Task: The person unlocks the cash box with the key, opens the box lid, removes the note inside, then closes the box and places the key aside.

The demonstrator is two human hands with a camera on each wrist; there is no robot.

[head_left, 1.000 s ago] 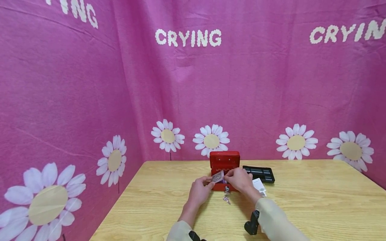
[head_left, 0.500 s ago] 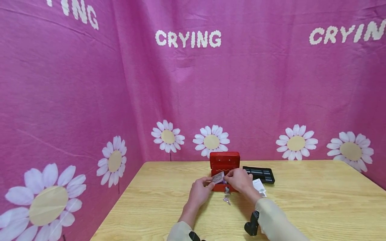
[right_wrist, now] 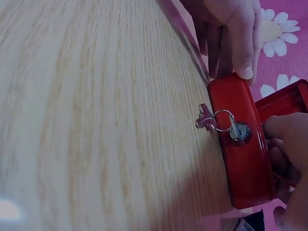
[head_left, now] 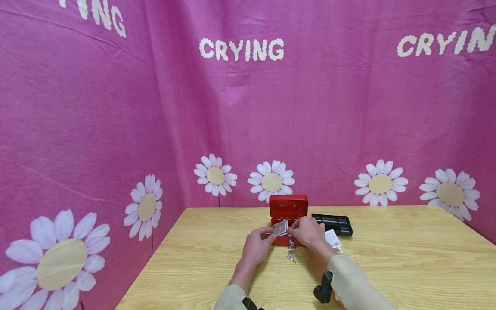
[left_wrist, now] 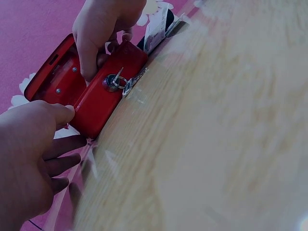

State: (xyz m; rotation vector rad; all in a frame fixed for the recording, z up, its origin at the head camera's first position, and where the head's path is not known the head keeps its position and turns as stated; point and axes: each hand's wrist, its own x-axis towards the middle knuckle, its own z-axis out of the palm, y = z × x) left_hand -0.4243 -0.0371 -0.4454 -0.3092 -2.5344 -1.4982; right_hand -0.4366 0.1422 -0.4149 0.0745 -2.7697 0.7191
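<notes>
A red cash box (head_left: 288, 206) stands on the table with its lid raised; keys (head_left: 291, 257) on a ring hang from its front lock. Inside, toward the left, lie tilted cards (head_left: 279, 228) with a grey pattern and pale borders. My left hand (head_left: 257, 245) touches the box's left end, thumb at the corner and the lower fingers loosely spread outside in the left wrist view. With curled fingers, my right hand (head_left: 308, 231) reaches over the front wall and pinches the cards' right edge. The front wall hides those fingertips in both wrist views.
A black compartmented tray (head_left: 338, 224) lies behind and to the right of the box. White printed papers (head_left: 333, 240) lie beside my right hand. A pink curtain (head_left: 248, 129) with flowers hangs behind the wooden table (head_left: 186, 258).
The top card has shifted slightly left, and more pale edges show on its right side. Both hands stay in nearly the same place.
</notes>
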